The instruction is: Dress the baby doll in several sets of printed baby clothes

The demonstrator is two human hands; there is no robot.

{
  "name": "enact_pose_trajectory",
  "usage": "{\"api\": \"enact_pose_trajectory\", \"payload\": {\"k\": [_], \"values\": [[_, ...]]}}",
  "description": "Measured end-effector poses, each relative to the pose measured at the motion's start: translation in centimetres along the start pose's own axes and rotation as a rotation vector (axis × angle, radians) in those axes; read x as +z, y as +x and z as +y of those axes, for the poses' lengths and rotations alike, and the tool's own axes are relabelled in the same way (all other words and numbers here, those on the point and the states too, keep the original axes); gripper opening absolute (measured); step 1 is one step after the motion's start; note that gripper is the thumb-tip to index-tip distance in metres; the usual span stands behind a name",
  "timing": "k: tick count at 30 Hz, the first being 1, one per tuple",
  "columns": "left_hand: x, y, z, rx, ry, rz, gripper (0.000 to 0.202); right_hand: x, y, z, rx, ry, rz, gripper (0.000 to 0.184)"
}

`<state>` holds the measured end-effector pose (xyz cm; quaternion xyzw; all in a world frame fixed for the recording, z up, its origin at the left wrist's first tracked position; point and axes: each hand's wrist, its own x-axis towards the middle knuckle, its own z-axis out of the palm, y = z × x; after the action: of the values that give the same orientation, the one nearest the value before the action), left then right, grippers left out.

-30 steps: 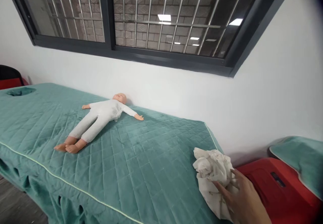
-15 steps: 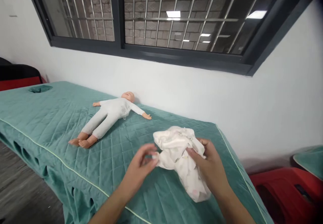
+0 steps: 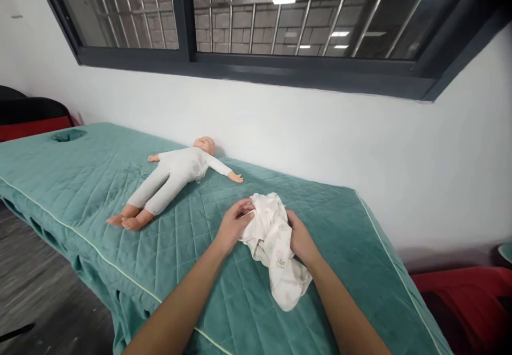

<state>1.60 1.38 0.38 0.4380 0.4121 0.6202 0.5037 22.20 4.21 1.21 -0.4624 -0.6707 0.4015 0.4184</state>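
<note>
Crumpled white printed cloth (image 3: 280, 253) is now being worked two-handed, nearer the white-suited plastic doll (image 3: 174, 174): left hand (image 3: 233, 226) pinching, right hand (image 3: 301, 237) fingertips hidden, can't tell.

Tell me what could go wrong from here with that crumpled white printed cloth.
The crumpled white printed cloth is bunched between the left hand and right hand, so its folds may tangle. Its loose lower end might drag on the green quilted bed cover. The white-bodied baby doll lies nearby, one arm outstretched, so a wide sweep could nudge it.
</note>
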Motion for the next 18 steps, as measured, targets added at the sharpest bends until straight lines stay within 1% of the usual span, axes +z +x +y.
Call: {"api": "enact_pose_trajectory", "payload": {"k": [2, 3, 5, 7, 9, 10, 12, 13, 14, 16, 18], "values": [[0.2, -0.3, 0.0, 0.065, 0.089, -0.038, 0.051, 0.3, -0.2, 0.2, -0.022, 0.159, 0.019, 0.029], [0.3, -0.6, 0.1, 0.125, 0.175, -0.050, 0.053, 0.2, -0.4, 0.0, -0.018, 0.236, 0.035, 0.030], [0.8, -1.3, 0.3, 0.317, 0.443, -0.081, 0.051, -0.2, -0.6, -0.9, 0.001, 0.341, 0.036, 0.032], [1.3, -2.1, 0.6, 0.561, 0.767, -0.139, 0.046, -0.9, -1.0, -2.1, 0.025, 0.400, -0.003, 0.039], [2.0, -2.8, 0.9, 0.774, 1.018, -0.250, 0.045, -1.5, -1.5, -3.1, 0.047, 0.449, -0.057, 0.056], [2.3, -3.1, 1.0, 0.854, 1.098, -0.312, 0.045, -1.7, -1.8, -3.4, 0.058, 0.472, -0.074, 0.066], [2.8, -3.6, 1.2, 0.975, 1.182, -0.404, 0.044, -1.6, -2.2, -3.8, 0.079, 0.495, -0.063, 0.080], [3.0, -3.8, 1.3, 1.016, 1.194, -0.425, 0.044, -1.4, -2.4, -3.9, 0.094, 0.486, -0.039, 0.080], [3.1, -3.9, 1.3, 1.044, 1.189, -0.425, 0.042, -1.3, -2.4, -3.8, 0.111, 0.467, -0.006, 0.076], [3.0, -4.0, 1.4, 1.055, 1.143, -0.362, 0.036, -1.2, -2.2, -3.4, 0.151, 0.429, 0.082, 0.061], [2.7, -4.0, 1.5, 1.015, 1.085, -0.269, 0.031, -1.7, -1.8, -2.9, 0.177, 0.439, 0.207, 0.049]]}}
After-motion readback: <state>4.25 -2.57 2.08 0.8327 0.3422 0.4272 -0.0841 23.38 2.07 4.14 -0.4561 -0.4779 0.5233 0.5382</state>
